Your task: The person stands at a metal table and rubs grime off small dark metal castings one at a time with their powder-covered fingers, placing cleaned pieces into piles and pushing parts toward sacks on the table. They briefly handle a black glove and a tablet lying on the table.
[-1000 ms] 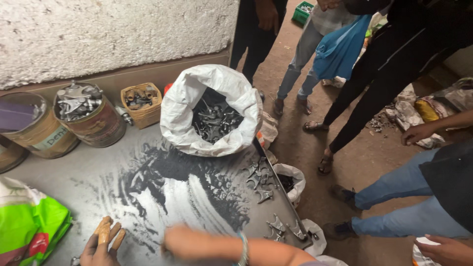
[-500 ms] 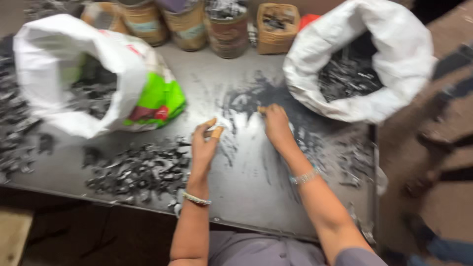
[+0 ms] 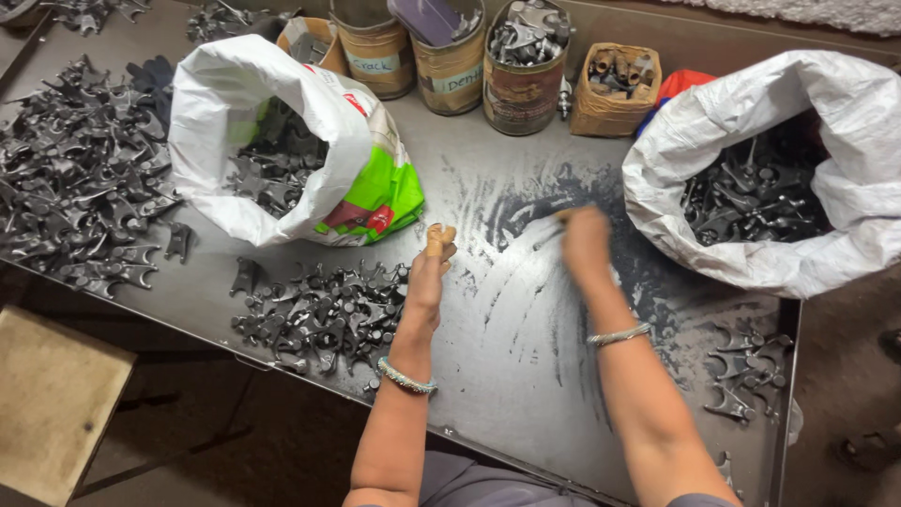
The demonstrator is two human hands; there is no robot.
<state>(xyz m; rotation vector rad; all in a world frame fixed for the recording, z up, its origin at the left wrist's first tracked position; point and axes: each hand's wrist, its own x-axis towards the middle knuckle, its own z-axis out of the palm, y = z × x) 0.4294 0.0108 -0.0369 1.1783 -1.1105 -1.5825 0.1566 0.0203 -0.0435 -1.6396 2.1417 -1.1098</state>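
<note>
My left hand point(image 3: 430, 272) reaches out over the dark metal table point(image 3: 526, 376), fingers closed around a small tan piece point(image 3: 439, 237). It hovers just right of a loose pile of dark forked metal parts point(image 3: 319, 310). My right hand point(image 3: 584, 239) is blurred and rests on the dusty, smeared middle of the table, a little left of a white sack point(image 3: 751, 272) holding more dark parts. Whether it holds anything does not show. Both wrists wear silver bangles.
A white and green sack point(image 3: 282, 188) of parts lies at the left, with a large heap of parts point(image 3: 75, 178) beyond it. Tins point(image 3: 521, 84) and a small carton point(image 3: 615, 94) line the far edge. A few parts point(image 3: 741, 376) lie near the right edge. A wooden stool point(image 3: 56, 394) stands below left.
The view has swung from the right sack and the people standing nearby back to the table. My right hand has shifted slightly and is blurred; my left hand still grips the tan piece.
</note>
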